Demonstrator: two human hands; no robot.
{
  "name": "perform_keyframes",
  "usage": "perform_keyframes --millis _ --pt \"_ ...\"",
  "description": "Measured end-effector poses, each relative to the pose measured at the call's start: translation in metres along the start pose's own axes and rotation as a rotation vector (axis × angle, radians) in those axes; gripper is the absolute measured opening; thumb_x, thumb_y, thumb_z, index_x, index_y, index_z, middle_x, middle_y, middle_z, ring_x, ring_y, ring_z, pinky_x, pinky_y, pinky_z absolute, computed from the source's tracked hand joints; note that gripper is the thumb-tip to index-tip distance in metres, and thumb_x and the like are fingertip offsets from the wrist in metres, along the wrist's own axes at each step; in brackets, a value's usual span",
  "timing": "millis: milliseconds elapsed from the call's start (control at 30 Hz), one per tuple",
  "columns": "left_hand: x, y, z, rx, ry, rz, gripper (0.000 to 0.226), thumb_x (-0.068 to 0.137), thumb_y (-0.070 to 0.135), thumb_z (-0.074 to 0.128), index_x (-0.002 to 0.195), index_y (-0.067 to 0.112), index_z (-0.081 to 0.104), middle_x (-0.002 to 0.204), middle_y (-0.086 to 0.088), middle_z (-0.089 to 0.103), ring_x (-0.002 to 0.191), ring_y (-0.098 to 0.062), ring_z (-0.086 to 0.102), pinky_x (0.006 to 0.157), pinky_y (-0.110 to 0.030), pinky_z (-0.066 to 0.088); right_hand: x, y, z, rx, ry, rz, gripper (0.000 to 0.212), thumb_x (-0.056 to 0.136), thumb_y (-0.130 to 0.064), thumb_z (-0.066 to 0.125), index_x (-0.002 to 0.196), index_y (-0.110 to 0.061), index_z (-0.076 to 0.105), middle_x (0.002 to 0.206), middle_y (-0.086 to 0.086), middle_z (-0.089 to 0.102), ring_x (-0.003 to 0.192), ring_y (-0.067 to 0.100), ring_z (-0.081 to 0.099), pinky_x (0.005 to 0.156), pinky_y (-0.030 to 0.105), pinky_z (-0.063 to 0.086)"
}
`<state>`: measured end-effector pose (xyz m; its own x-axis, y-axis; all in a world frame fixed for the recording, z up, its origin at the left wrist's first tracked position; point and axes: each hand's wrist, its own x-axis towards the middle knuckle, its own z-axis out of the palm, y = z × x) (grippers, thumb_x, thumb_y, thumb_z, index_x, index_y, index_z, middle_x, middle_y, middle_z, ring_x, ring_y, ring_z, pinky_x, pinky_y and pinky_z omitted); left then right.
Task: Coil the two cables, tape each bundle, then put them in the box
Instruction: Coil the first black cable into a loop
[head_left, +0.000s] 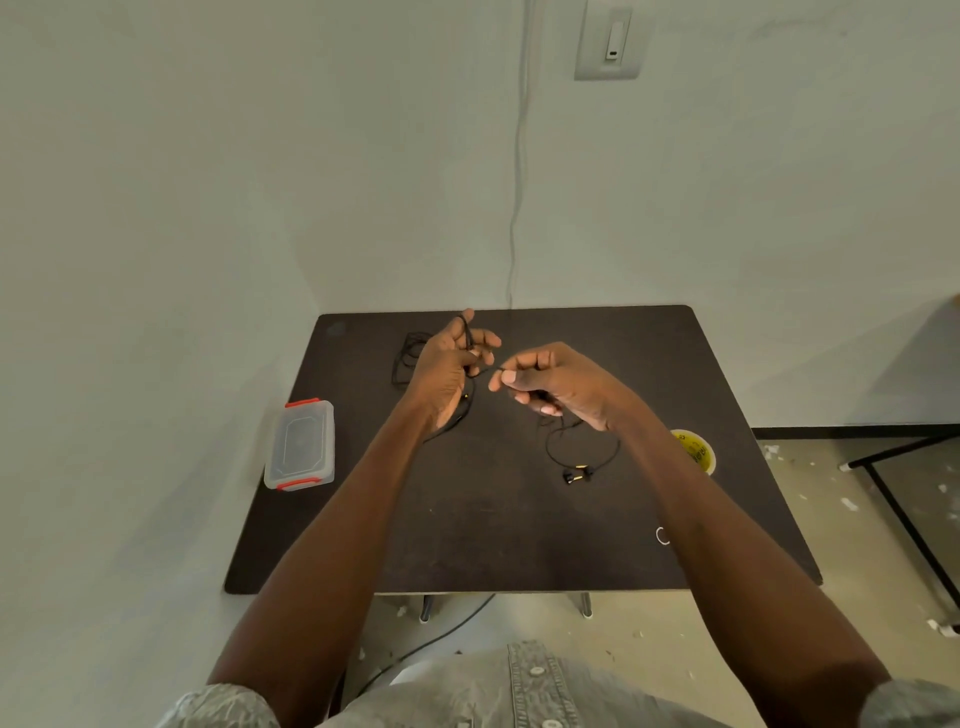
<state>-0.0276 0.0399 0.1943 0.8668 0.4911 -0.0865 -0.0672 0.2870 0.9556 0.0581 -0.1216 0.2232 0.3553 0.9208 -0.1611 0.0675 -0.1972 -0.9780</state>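
Above the dark table, my left hand is raised with loops of a thin black cable wound around its fingers. My right hand pinches the same black cable between thumb and fingers a short way to the right. The cable's free end trails down onto the table and ends in small black and gold earbuds. A second black cable lies in a loose tangle on the table behind my left hand. A clear plastic box with red clips lies closed at the table's left edge. A yellow tape roll is partly hidden by my right forearm.
The table stands in a corner, walls behind and to the left. A thin wire runs down the back wall. Another table's black frame stands on the floor to the right. A dark cord runs on the floor under the table.
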Motion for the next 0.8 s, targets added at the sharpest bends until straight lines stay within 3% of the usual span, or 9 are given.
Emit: perform_keyframes --millis 167,300,400,600,700,800 --pt "-0.005 -0.002 0.006 0.062 -0.05 -0.066 0.034 0.098 0.007 0.044 0.132 0.001 0.047 0.087 0.006 0.067 0.076 -0.015 0.052 0.062 -0.027 0.03 0.002 -0.012 -0.009 0.003 0.04 -0.056 0.026 0.096 -0.019 0.06 0.103 0.005 0.068 0.067 0.004 0.052 0.049 0.012 0.036 0.045 0.024 0.025" --pt "-0.007 -0.01 0.004 0.196 -0.169 -0.068 0.04 0.104 0.023 0.038 0.134 -0.003 0.044 0.076 -0.003 0.062 0.061 -0.015 0.048 0.059 -0.03 0.03 0.007 -0.015 -0.021 0.042 0.137 -0.099 0.024 0.097 -0.017 0.058 0.102 0.005 0.067 0.067 0.003 0.052 0.05 0.013 0.035 0.045 0.023 0.024" --pt "-0.01 -0.007 0.008 0.206 -0.201 -0.079 0.026 0.104 0.022 0.036 0.118 0.012 0.056 0.068 -0.003 0.049 0.06 -0.013 0.038 0.058 -0.027 0.029 0.014 -0.015 -0.029 0.065 0.215 -0.109 0.021 0.098 -0.018 0.056 0.096 0.0 0.068 0.066 0.004 0.05 0.048 0.011 0.034 0.045 0.023 0.022" --pt "-0.016 0.004 0.016 0.164 -0.316 -0.147 0.035 0.103 0.02 0.039 0.133 0.004 0.049 0.066 -0.002 0.034 0.056 -0.011 0.026 0.059 -0.027 0.027 0.026 -0.007 -0.035 0.085 0.41 -0.098 0.019 0.098 -0.016 0.056 0.093 -0.003 0.069 0.064 0.001 0.05 0.048 0.01 0.036 0.043 0.019 0.024" --pt "-0.017 0.009 0.019 -0.032 -0.435 -0.154 0.035 0.101 0.012 0.041 0.133 0.001 0.051 0.066 0.0 0.037 0.053 -0.01 0.029 0.058 -0.028 0.025 0.03 0.005 -0.032 0.071 0.425 -0.072 0.016 0.096 -0.017 0.059 0.094 -0.006 0.07 0.067 0.004 0.055 0.048 0.009 0.037 0.042 0.019 0.025" --pt "-0.017 0.016 0.021 -0.259 -0.444 -0.116 0.039 0.098 0.006 0.043 0.136 -0.002 0.047 0.072 -0.003 0.047 0.055 -0.01 0.04 0.057 -0.026 0.031 0.027 0.023 -0.02 0.057 0.364 -0.012 0.02 0.097 -0.018 0.058 0.101 -0.002 0.068 0.068 0.002 0.054 0.047 0.008 0.036 0.042 0.02 0.023"
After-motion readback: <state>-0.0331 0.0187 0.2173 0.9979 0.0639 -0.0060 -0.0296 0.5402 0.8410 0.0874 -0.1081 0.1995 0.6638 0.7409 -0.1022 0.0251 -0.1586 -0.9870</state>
